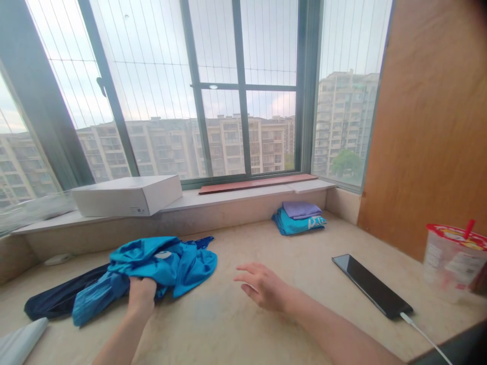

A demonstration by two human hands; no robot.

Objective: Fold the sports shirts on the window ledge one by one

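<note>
A rumpled bright-blue garment (152, 253) lies in a loose heap on the left of the stone ledge, with a small white print on it. My left hand (142, 294) is closed at its near edge, the fingertips hidden in the fabric. Under and beside the heap are a lighter blue piece of cloth (99, 299) and a dark navy piece of cloth (57, 294). My right hand (261, 285) is open over the middle of the ledge, fingers apart and holding nothing. Behind it to the right sits a folded stack: a purple cloth (301, 209) on a blue garment with white lettering (294, 225).
A black phone (371, 285) with a white cable (422, 329) lies at right, near a plastic cup (452, 258) with a red lid and straw. A white box (127, 196) and a reddish board (254, 184) rest on the windowsill. A wooden panel (422, 126) bounds the right side.
</note>
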